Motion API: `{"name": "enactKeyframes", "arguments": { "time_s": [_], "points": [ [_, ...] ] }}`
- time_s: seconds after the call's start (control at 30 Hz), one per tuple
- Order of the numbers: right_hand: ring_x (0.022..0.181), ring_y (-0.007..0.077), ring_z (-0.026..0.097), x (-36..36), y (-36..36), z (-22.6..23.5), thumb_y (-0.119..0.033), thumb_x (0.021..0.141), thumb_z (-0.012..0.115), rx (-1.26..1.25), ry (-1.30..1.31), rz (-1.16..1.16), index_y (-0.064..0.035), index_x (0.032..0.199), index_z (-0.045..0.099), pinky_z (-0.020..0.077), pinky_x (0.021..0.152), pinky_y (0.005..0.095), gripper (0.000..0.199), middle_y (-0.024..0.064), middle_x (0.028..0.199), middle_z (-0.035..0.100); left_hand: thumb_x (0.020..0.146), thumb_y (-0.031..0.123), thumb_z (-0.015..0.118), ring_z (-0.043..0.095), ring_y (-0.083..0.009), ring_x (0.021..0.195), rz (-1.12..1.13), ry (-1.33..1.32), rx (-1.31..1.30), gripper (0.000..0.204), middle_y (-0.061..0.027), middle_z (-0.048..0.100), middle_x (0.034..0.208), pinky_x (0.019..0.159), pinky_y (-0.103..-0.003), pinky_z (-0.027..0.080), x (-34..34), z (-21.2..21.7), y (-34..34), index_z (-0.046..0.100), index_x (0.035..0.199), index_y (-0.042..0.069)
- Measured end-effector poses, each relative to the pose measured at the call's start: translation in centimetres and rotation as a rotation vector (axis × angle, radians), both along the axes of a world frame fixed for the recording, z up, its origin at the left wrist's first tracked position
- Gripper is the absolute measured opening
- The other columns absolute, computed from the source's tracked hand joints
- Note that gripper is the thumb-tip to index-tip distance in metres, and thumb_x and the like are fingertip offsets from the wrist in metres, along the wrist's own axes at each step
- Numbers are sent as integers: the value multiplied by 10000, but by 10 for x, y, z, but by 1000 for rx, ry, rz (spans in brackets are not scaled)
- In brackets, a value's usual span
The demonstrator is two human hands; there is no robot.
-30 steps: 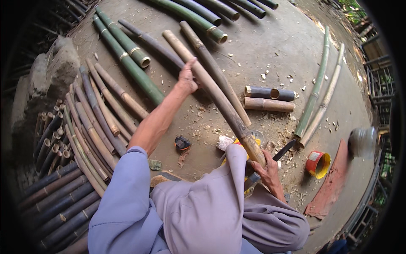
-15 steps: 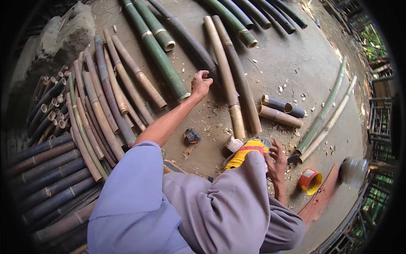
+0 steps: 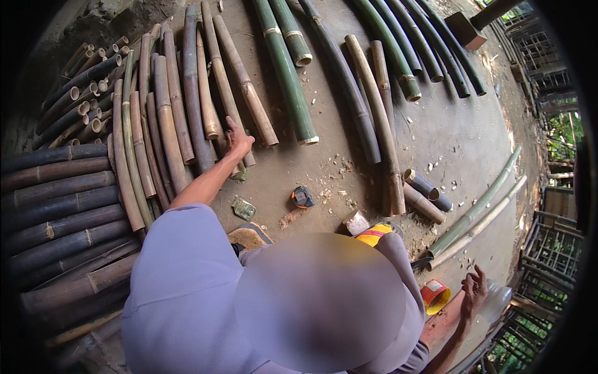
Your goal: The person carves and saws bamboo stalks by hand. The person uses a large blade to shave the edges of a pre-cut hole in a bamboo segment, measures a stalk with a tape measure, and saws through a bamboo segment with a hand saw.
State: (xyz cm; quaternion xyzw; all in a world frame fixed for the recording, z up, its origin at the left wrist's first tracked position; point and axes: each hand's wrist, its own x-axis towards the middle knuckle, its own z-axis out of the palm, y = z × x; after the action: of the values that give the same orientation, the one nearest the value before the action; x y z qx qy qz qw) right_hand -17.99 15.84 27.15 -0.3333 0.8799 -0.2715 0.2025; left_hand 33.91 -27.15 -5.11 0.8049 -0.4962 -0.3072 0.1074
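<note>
My left hand (image 3: 238, 143) is stretched forward to the left, its fingers closed over the near end of a brown bamboo pole (image 3: 223, 81). Other brown bamboo poles (image 3: 167, 121) lie close alongside. Out to the lower right hangs my right hand (image 3: 474, 290), fingers apart and holding nothing. Closest to it are a clear, rounded container (image 3: 498, 299) and a red and yellow open can (image 3: 435, 297). A yellow tool with a red band (image 3: 375, 234) lies in front of my body, partly hidden by clothing and a blurred oval patch.
An orange and black tape measure (image 3: 303, 197), a greenish packet (image 3: 244, 209) and a pale block (image 3: 355, 223) lie nearby. Green bamboo poles (image 3: 289, 87) stretch across the far floor. Short bamboo pieces (image 3: 425, 202) and two thin poles (image 3: 473, 215) lie right, among chips.
My left hand has moved left and back from the dark pole to the brown poles. My right hand has left the yellow tool and swung out right. The whole view has shifted.
</note>
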Motion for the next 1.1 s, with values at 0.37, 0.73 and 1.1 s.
{"name": "enactKeyframes", "arguments": {
  "time_s": [0.37, 0.73, 1.1],
  "points": [
    [689, 109, 566, 17, -5, -45, -124, 881, 589, 231, -63, 91, -42, 1209, 544, 480, 640, 250, 341, 62, 831, 616, 697, 127, 664, 449, -347, 1055, -512, -81, -471, 707, -134, 434, 1188, 933, -432, 378, -35, 43, 23, 386, 1346, 89],
    [677, 124, 584, -7, 23, -78, -128, 857, 613, 320, -86, 48, -27, 1172, 565, 490, 597, 267, 334, 92, 816, 629, 746, 297, 713, 471, -374, 1172, -276, 93, -207, 876, -253, 443, 1293, 995, -402, 385, 66, 28, 5, 251, 1427, -4],
    [685, 161, 577, -22, 60, -86, -148, 843, 651, 364, -34, -53, -36, 1167, 569, 477, 634, 285, 352, 97, 820, 616, 645, 271, 799, 323, -406, 1247, 198, -587, -86, 1009, -157, 323, 1361, 984, -627, 293, 123, 76, 11, 182, 1438, 187]
  ]
}}
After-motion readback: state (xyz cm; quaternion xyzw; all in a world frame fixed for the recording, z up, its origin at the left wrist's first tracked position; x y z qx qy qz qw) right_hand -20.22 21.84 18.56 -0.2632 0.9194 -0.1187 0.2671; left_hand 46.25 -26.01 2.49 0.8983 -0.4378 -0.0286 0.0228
